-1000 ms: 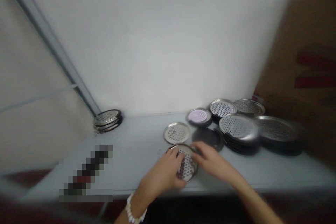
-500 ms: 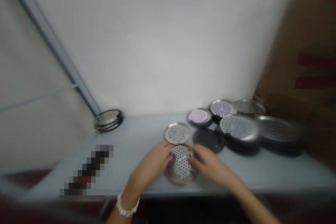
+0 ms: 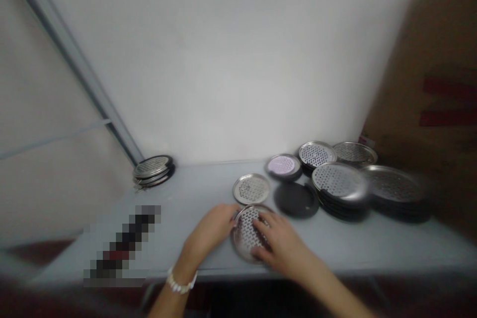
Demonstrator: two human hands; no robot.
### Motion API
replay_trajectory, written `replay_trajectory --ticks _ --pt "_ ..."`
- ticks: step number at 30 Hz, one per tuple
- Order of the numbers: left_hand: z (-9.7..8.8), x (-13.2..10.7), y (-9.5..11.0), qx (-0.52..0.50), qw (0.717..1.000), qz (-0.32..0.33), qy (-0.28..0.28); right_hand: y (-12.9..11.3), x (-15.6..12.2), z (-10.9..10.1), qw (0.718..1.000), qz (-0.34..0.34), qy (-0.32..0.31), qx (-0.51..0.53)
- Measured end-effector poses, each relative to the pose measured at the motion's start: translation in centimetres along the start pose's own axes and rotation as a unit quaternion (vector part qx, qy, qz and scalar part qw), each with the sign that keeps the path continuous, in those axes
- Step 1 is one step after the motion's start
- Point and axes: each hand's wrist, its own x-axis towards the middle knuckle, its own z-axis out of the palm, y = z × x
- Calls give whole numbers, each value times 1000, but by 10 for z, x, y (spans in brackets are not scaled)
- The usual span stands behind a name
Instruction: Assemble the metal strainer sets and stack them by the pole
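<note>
Two bare hands meet at a round, perforated metal disc (image 3: 247, 232) lying near the middle of the front edge of the table (image 3: 194, 198). The left hand (image 3: 216, 224), with a pale bracelet (image 3: 181, 283) on its wrist, is at the disc's left rim, fingers bent; whether they pinch the metal or merely touch it cannot be told. The right hand (image 3: 282, 244) is spread loosely over the right part of the disc, fingers parted over the holes, not closed around anything.

The disc looks like thin sheet metal: probably light, stiff and rather slick on its smooth border. The perforated middle may be rough or sharp on the skin, so the plain raised rim, taken from opposite sides, seems the better hold.

Just beyond it, touching or nearly so, lies a second metal disc (image 3: 251, 190), and right of that a flat black disc (image 3: 294, 200). A lilac-centred disc (image 3: 282, 164) sits near the back edge. Larger stacks (image 3: 339, 181) crowd toward the right edge, by a brown panel (image 3: 421, 124); a small stack (image 3: 153, 167) occupies the back left corner.
</note>
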Motion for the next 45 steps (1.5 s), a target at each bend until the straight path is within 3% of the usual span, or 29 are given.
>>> replay_trajectory --ticks 31,40,45 --pt "5 1 1 9 1000 20 11 -5 2 -12 998 32 -17 -43" --pt "5 1 2 15 1000 22 2 -2 0 -12 999 2 -30 -12" --pt "5 2 2 22 999 29 -8 0 1 -10 999 33 -22 -35"
